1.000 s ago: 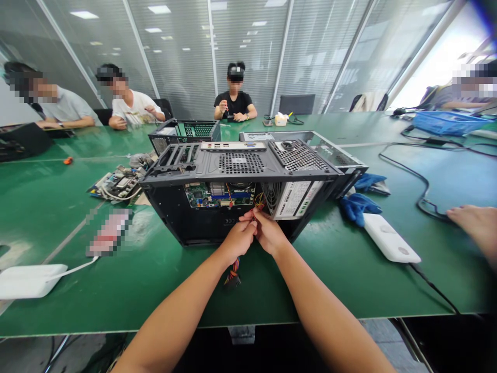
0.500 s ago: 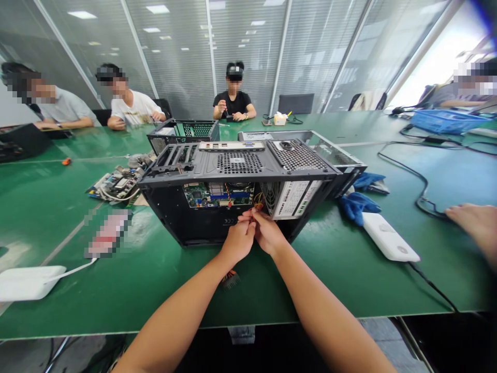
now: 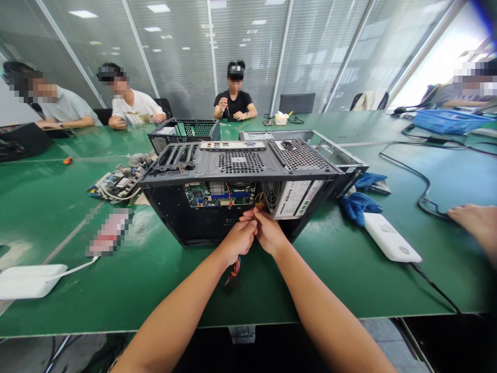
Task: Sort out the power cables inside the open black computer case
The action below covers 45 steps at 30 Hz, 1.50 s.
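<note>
An open black computer case (image 3: 171,217) lies on the green table (image 3: 163,290), its open side facing me. Inside show a green motherboard (image 3: 200,197) and, at the right, a power supply (image 3: 298,199) with a white label. At the case's lower front edge, my left hand (image 3: 240,238) and my right hand (image 3: 267,230) meet, fingers closed around the coloured cables (image 3: 259,201) that come from beside the power supply. A bundle of these cables (image 3: 235,269) hangs below my left hand, ending in a dark, blurred connector.
Two more cases (image 3: 186,129) (image 3: 334,150) stand behind. Loose circuit boards (image 3: 118,182) and a phone (image 3: 111,230) lie left. Blue gloves (image 3: 355,204), a white power bank (image 3: 390,238) and another person's hand (image 3: 471,220) are right. Several people sit around the table.
The hanging cable bundle shows more of its length below my left hand, and its connector has turned. Both hands stay close together at almost the same spot.
</note>
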### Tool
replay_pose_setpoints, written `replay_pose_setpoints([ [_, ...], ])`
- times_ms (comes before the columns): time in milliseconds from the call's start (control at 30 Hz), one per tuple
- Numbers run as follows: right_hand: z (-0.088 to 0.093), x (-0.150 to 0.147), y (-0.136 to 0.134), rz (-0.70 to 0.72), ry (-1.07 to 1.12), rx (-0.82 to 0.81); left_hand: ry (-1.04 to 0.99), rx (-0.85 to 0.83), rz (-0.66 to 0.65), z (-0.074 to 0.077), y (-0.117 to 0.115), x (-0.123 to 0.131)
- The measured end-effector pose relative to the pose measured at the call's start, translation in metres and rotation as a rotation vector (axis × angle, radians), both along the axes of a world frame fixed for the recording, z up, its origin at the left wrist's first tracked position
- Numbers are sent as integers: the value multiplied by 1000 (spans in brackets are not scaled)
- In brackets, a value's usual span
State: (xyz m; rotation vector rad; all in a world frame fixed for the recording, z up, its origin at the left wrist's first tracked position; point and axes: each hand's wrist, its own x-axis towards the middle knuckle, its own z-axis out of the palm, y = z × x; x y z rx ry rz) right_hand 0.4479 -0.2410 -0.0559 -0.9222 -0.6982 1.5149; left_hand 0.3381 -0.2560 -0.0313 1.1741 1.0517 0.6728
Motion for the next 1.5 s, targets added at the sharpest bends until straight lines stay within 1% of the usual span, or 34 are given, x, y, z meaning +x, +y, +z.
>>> replay_pose_setpoints([
  [33,0,0,0,4,1,2,-68,-79,-26,3,-1,-1],
  [100,1,0,-1,8,-1,8,-144,-142,-42,7,-3,-2],
  [167,1,0,-1,12,-3,14,-111,-114,-39,6,-2,-2],
  [233,1,0,0,20,-1,18,25,22,-8,1,0,-1],
  [333,0,1,0,38,11,16,320,395,32,-7,3,0],
  [400,0,1,1,41,32,16,471,556,25,-10,5,2],
  [467,0,0,1,33,54,21,578,626,13,-11,4,2],
  [567,-1,-2,2,25,71,20,671,675,7,-9,2,3],
  [633,-1,-2,2,20,78,15,693,696,6,-9,2,3],
  [700,-1,-2,2,18,78,14,674,704,11,-9,3,2],
  [767,-1,-1,1,19,63,15,581,667,13,-9,4,1],
  [800,-1,-1,1,19,51,15,503,608,13,-8,4,1],
  [833,-1,0,1,18,40,14,408,514,12,-6,3,1],
  [933,0,1,0,18,30,7,95,118,-10,0,0,0],
  [967,1,1,0,20,35,4,14,19,-23,2,-1,0],
  [1033,1,2,0,29,46,-2,-70,-74,-43,4,-3,0],
  [1067,1,2,0,33,52,-3,-66,-65,-42,4,-2,0],
  [1133,1,2,-1,43,62,-1,34,54,-24,1,0,0],
  [1167,1,2,-1,45,69,4,122,167,1,-1,1,-1],
  [1233,0,2,0,53,86,16,331,417,2,-5,4,-1],
  [1300,-1,2,0,60,108,27,506,595,-6,-7,5,-1],
  [1367,-1,2,1,58,120,32,625,678,-13,-7,4,-1],
  [1500,-1,0,1,48,105,22,784,710,-9,-5,1,1],
])
